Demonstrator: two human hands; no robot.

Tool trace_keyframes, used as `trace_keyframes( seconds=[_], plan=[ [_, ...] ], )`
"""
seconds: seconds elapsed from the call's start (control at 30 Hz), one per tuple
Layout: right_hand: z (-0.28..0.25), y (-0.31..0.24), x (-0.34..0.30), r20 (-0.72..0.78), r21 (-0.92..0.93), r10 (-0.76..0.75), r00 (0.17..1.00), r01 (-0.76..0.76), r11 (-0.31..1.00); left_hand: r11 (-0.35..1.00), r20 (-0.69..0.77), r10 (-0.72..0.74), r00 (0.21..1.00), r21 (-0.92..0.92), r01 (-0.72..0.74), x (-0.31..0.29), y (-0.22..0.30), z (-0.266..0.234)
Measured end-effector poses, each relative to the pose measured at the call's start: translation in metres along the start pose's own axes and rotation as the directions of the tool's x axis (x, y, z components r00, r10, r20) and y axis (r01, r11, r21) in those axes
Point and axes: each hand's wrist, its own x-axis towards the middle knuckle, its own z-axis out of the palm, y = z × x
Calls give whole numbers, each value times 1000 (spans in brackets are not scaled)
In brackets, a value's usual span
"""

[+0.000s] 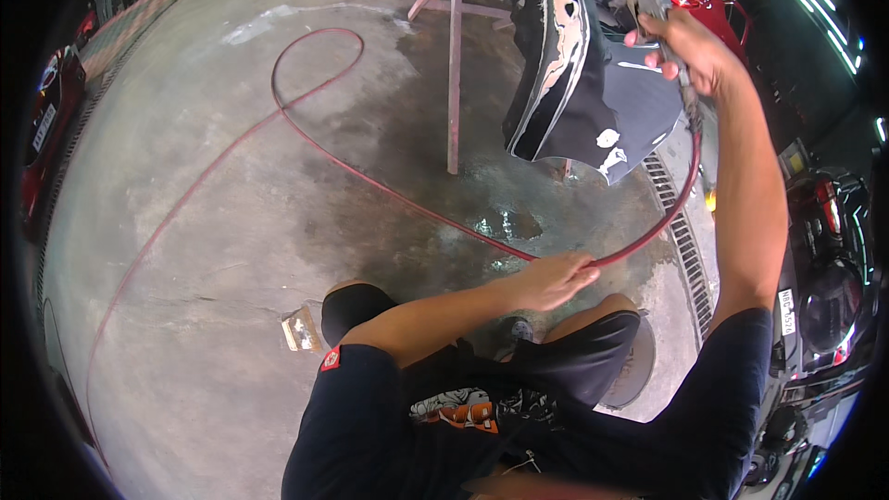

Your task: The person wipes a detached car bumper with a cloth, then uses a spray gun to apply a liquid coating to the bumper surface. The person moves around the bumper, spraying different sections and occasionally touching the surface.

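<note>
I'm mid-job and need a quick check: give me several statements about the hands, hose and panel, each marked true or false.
1. The right hand holds a tool joined to the red hose. True.
2. The left hand is on the dark panel. False: the left hand is on the red hose.
3. The red hose forms a loop over the floor. True.
4. The dark panel is one even colour. False: it bears pale patches.
5. Both hands are bare. True.
</note>
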Motion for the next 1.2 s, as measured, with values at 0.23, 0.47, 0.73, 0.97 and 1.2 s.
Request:
trace_keyframes(
  seconds=[0.23,0.47,0.73,0.97,1.2],
  plan=[
    [25,-52,33,-24,-375,-33,999,21,927,989,99,138,985,41,-142,-9,54,-8],
    [24,-103,16,-87,-577,4,996,-54,815,943,23,322,947,-102,-318,-1,57,-16],
    [34,-72,21,62,-649,55,997,-2,761,940,82,328,941,-131,-316,-7,56,-7],
    [40,-36,14,40,-540,39,998,-11,842,964,162,261,952,-89,-249,-19,50,-3],
    [47,-14,-1,220,-483,151,964,-27,875,967,230,251,940,-19,-253,-27,40,5]
  ],
)
